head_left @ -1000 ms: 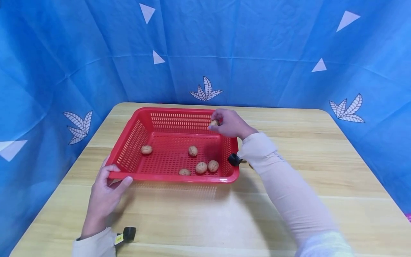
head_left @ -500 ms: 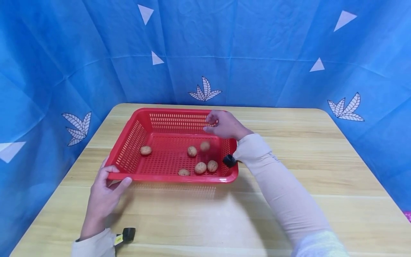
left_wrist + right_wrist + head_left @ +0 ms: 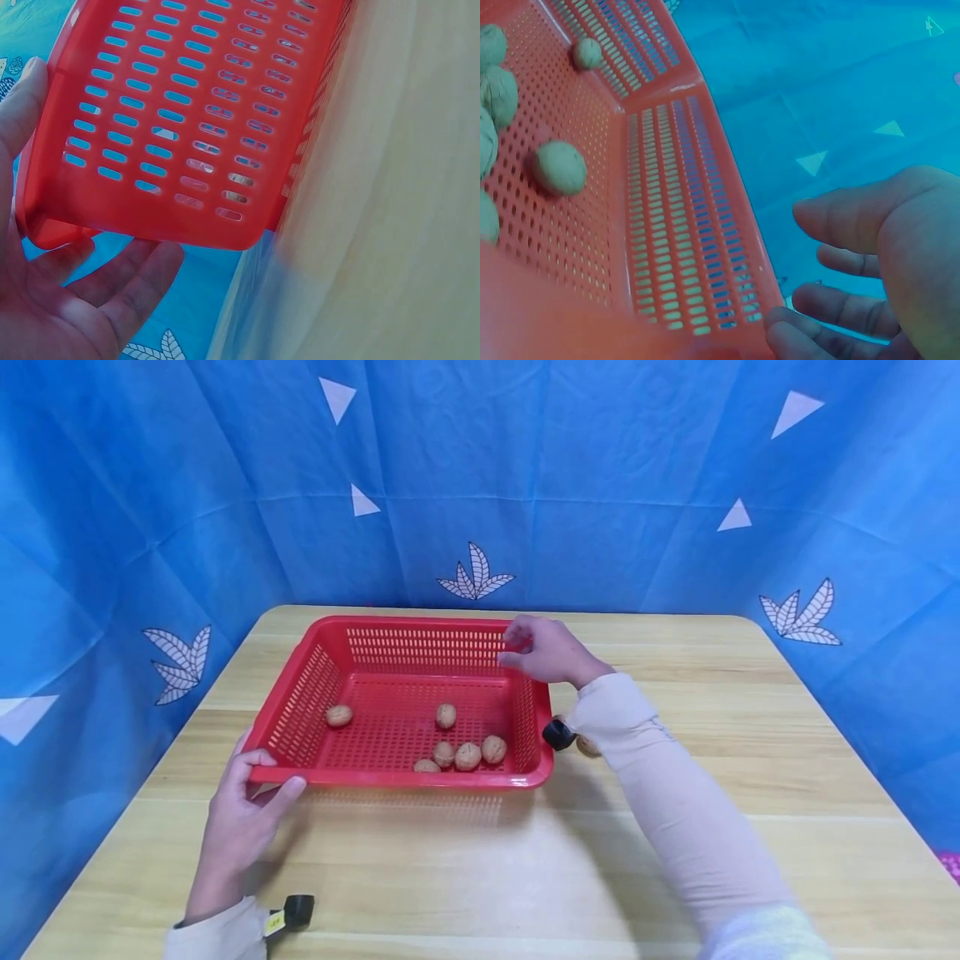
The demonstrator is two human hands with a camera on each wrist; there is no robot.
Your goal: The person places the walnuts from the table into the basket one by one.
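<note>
A red plastic basket [image 3: 397, 778] with slotted walls stands on the table and holds several walnuts [image 3: 468, 757]. My left hand [image 3: 238, 822] grips its near left corner, thumb over the rim; in the left wrist view the fingers [image 3: 142, 289] reach beneath the rim. Above the basket's right side hovers my right hand [image 3: 551, 650], its fingers loosely bent and nothing between them. In the right wrist view that hand [image 3: 885, 277] is beside the basket wall, a lone walnut [image 3: 560, 168] on the basket floor.
Outside the basket, just right of it, a walnut [image 3: 588, 747] lies on the wooden table [image 3: 750, 760], partly hidden by the right sleeve and wrist camera. A blue patterned cloth [image 3: 600, 468] hangs behind and along both sides.
My right hand has let go of a walnut, which dropped into the basket and rolled to the near side by the others. The hand then shifted slightly right. My left hand stays put.
</note>
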